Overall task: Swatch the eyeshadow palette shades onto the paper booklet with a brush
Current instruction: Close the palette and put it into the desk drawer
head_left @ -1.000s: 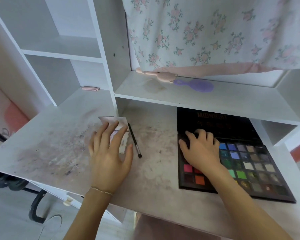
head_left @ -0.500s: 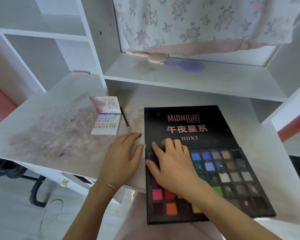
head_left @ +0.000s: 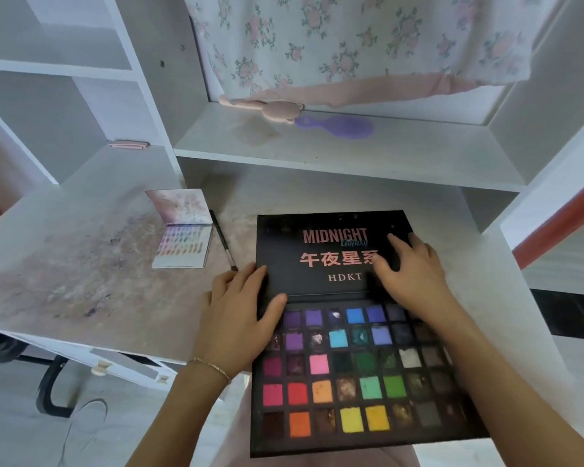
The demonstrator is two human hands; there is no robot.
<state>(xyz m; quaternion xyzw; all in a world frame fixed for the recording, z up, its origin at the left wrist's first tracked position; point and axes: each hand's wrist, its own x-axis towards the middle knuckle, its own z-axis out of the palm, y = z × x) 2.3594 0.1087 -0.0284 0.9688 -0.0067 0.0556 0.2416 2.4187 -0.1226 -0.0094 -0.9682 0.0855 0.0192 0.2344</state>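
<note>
Both hands lie on the open eyeshadow palette (head_left: 351,365), fingers straight and relaxed, gripping nothing. The left hand (head_left: 238,311) rests over the palette's left edge near the hinge, fingertips on the black lid, thumb spread toward the top row of purple pans, palm partly over the worktop (head_left: 81,281). A thin bracelet (head_left: 209,365) circles that wrist. The right hand (head_left: 410,274) lies flat on the lid (head_left: 331,254), covering the end of the printed lettering (MIDNIGHT, Chinese characters and HDKT show beside it), with the forearm running down across the right-hand pans.

The palette sits at the worktop's near edge, its front overhanging toward the person; the lid lies back flat. To its left lies the brush (head_left: 222,239), a slim dark stick, its lower end close to the left fingertips. Just left of the brush is the paper booklet (head_left: 182,244), open, its lower page carrying rows of coloured swatches.

The worktop is pale and smudged with powder stains. Above it runs a white shelf (head_left: 317,153) holding a purple hairbrush (head_left: 338,127) and a pink object (head_left: 267,108), under a floral cloth (head_left: 351,45). White cubbies stand at left.
</note>
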